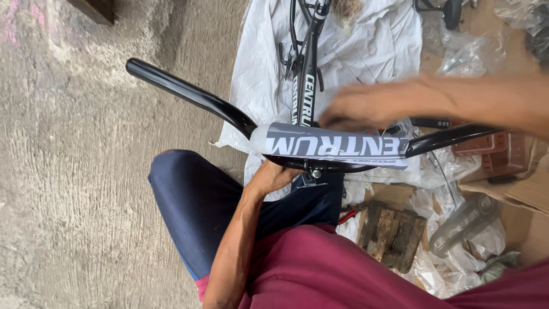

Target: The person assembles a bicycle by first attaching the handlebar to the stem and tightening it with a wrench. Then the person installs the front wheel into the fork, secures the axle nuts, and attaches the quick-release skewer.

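A black bicycle handlebar (pixel 189 91) runs across the middle, with a grey and white padded sleeve (pixel 334 146) wrapped on its crossbar. My left hand (pixel 273 176) reaches up from below and grips the bar under the pad, near the stem clamp bolt (pixel 315 171). My right hand (pixel 357 107) comes in blurred from the right and lies on the top edge of the pad, fingers spread. The black bicycle frame (pixel 307 63) lies on a white sack beyond the bar.
A white woven sack (pixel 377 46) covers the concrete floor (pixel 74 171) at the top. A wooden block (pixel 392 232), clear plastic bags with a pedal (pixel 466 223), cardboard (pixel 526 194) and a brown box lie to the right. My knee in blue trousers (pixel 191 194) is below the bar.
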